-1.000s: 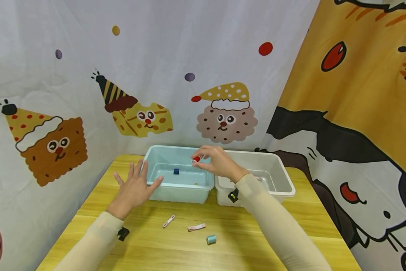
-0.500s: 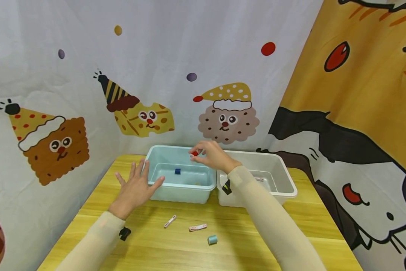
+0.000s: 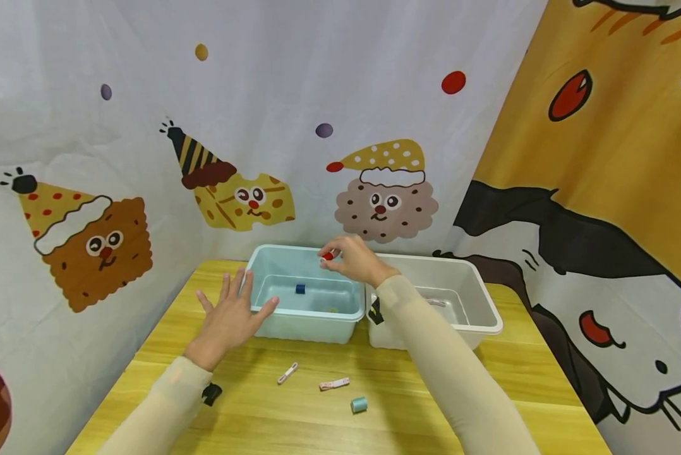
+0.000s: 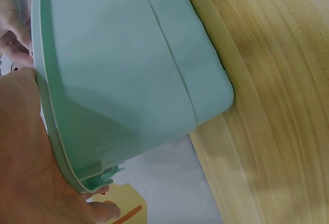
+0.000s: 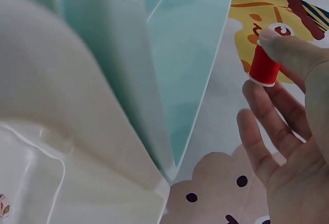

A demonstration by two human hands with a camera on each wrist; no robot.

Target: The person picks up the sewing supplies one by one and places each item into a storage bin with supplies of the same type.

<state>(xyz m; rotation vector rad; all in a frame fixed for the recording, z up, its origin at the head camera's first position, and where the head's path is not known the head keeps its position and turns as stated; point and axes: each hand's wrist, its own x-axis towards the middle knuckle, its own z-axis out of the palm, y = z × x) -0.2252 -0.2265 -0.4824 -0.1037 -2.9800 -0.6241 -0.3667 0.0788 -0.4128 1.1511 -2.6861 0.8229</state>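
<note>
Red spool (image 5: 264, 67) sits above blue bin (image 3: 312, 325), pinched in our right hand (image 3: 356, 259); our left hand (image 3: 227, 323), fingers spread, touches bin. Light, steady pinch likely serves us best.

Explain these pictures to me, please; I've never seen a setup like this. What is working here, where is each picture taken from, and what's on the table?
There is no machine: a person works bare-handed. The wide picture comes from a head-worn camera looking forward and down; the other two come from cameras on each wrist.

The right hand has a red spool in its grip, held up between thumb and fingers. The left hand, fingers spread, is at the rim of a pale blue tub.

Beside that tub is a white tub. Nearer on the wooden table lie a small white strip, a patterned strip and a light blue spool. A dark blue item lies inside the blue tub.
</note>
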